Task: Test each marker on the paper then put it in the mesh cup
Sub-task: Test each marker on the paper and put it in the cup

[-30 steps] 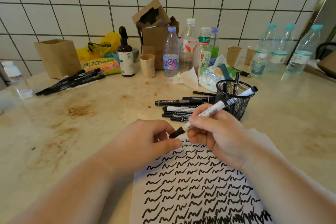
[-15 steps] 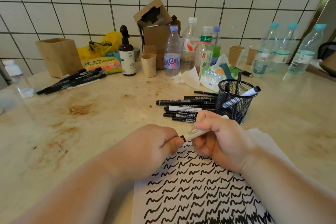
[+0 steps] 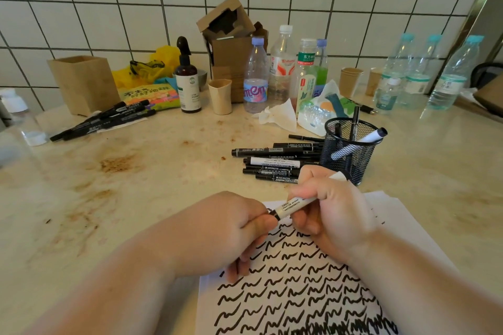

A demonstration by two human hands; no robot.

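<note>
My right hand (image 3: 330, 207) grips a white marker (image 3: 294, 205) by its barrel, just above the white paper (image 3: 299, 288) covered with black squiggles. My left hand (image 3: 231, 228) closes round the marker's black tip end, which is hidden in its fingers; whether it holds a cap there cannot be seen. The black mesh cup (image 3: 349, 149) stands just beyond my right hand and holds a white marker and a couple of black ones. A pile of black and white markers (image 3: 275, 163) lies on the table left of the cup.
Another bundle of black markers (image 3: 106, 122) lies at the far left by a wooden box (image 3: 84, 84). Along the tiled wall stand a spray bottle (image 3: 187, 81), a beige cup (image 3: 220, 96), a cardboard box (image 3: 228, 43), several water bottles (image 3: 283, 68) and tissues (image 3: 280, 114).
The black tip, visible a second ago, has gone into my left hand's fingers. My right hand has lowered the marker's back end from beside the mesh cup.
</note>
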